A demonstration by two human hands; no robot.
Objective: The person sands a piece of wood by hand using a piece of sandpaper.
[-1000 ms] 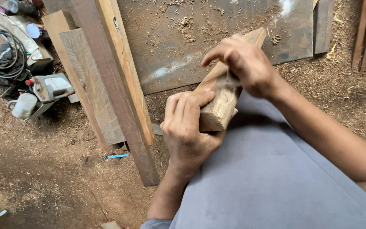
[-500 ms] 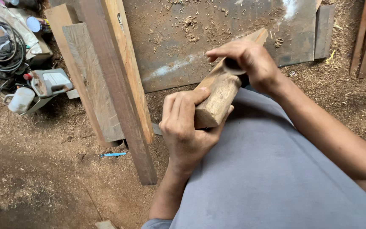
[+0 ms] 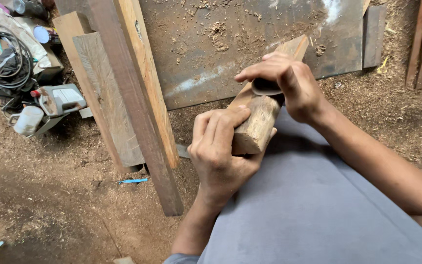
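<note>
The left hand [image 3: 221, 151] is clenched around the near end of a wooden block [image 3: 260, 117], fingers wrapped over its top face and thumb under its right side, so the cut end face pokes out just past the knuckles. The block rests over the person's lap, on grey cloth [image 3: 318, 205], and its long axis runs from lower left to upper right, the far end pointing up and away toward a sheet of rusty metal [image 3: 230, 44] lying on the ground. The right hand [image 3: 289, 85] sits further along the block, fingers curled down and pinching a small dark curved piece [image 3: 265, 88] against the top of the wood. To the left of the hands, several long planks [image 3: 137, 98] lie side by side on the sawdust floor [image 3: 50, 195], running roughly top to bottom. A small blue stick [image 3: 134, 181] lies beside their lower ends. Further left are a grey and white power tool [image 3: 59, 100], a white cylindrical container [image 3: 28, 120] and a coil of black cable [image 3: 1, 54].
</note>
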